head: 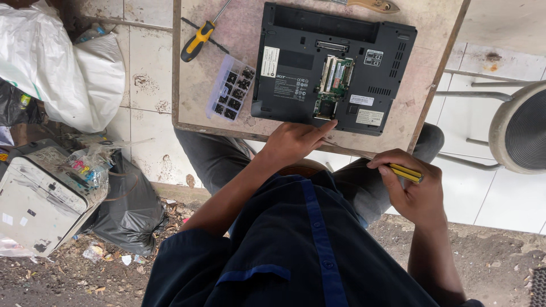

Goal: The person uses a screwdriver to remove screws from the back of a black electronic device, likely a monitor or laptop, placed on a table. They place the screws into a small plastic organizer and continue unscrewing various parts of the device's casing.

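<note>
- The left hand [293, 142] rests at the near edge of an upturned black laptop [333, 68], forefinger stretched out and touching the rim just below an open bay of green circuit boards [335, 77], the other fingers curled under.
- The right hand [412, 187], held off the table to the right, has its fingers wrapped and pressed together around a yellow-handled tool [405, 172].
- The laptop lies base-up on a worn table [193, 96].
- To its left sits a clear compartment box of small dark screws [231, 88].
- Farther left lies a yellow-and-black screwdriver [199, 41].
- A round stool [520, 128] stands to the right; white sacks [62, 68] sit on the floor at left.
</note>
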